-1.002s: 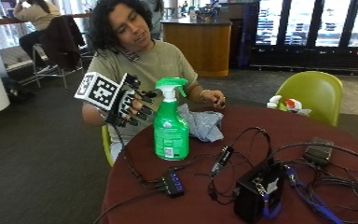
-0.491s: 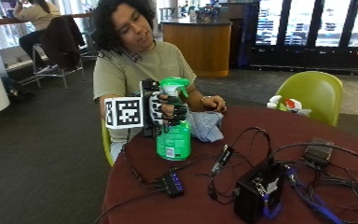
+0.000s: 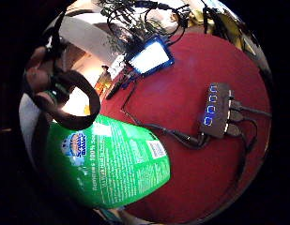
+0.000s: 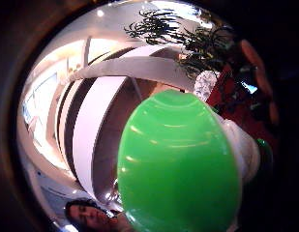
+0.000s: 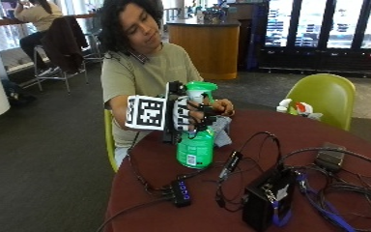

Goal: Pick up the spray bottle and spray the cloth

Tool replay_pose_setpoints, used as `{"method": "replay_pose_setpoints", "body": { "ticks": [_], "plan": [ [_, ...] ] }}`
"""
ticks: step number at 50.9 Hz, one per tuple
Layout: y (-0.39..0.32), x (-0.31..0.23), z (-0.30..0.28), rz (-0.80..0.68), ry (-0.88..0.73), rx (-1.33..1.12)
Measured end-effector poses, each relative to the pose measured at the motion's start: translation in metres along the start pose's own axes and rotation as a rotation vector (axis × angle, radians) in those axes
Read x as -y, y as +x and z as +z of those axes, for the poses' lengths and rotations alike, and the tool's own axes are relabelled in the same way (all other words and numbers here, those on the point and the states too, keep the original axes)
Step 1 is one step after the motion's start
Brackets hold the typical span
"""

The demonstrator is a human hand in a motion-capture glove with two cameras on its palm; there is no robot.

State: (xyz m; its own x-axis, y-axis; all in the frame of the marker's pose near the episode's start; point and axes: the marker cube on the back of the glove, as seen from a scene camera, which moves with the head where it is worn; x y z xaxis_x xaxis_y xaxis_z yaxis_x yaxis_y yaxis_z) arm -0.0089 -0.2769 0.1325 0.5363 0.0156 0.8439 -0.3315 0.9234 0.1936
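Outside view: gloved hand (image 5: 189, 115) grips green spray bottle (image 5: 196, 145); label reads "100%".

Gloved hand (image 5: 192, 113) covers the spray bottle (image 5: 197, 133) neck and trigger in the outside view; only the cap top and lower body show. Cloth (image 5: 221, 133) is mostly hidden behind bottle and hand, just a strip visible beside them. Bare hand partly blocked by the gloved fingers. Thumb-side palm view: bottle fills it, label unseen. Little-finger-side view: label text too blurred to read, bottle cut off at the dark rim. Table (image 5: 340, 150) far edge cropped.
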Motion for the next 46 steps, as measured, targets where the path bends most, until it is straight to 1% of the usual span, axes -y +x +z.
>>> {"method": "replay_pose_setpoints", "body": {
  "ticks": [5,8,10,13,16,21,27,36,46],
  "plan": [
    [-0.008,-0.011,0.002,0.104,-0.034,0.030],
    [-0.015,-0.022,-0.001,0.132,-0.006,0.066],
    [-0.019,-0.033,-0.003,0.113,0.057,0.098],
    [-0.027,-0.049,-0.012,0.041,0.131,0.133],
    [-0.041,-0.062,-0.028,-0.025,0.111,0.132],
    [-0.087,-0.063,-0.060,-0.036,-0.025,0.054],
    [-0.139,-0.065,-0.069,-0.032,-0.264,-0.179],
    [-0.162,-0.065,-0.043,0.080,-0.608,-0.648],
    [-0.150,-0.080,0.008,0.202,-0.922,-0.943]
  ]
}}
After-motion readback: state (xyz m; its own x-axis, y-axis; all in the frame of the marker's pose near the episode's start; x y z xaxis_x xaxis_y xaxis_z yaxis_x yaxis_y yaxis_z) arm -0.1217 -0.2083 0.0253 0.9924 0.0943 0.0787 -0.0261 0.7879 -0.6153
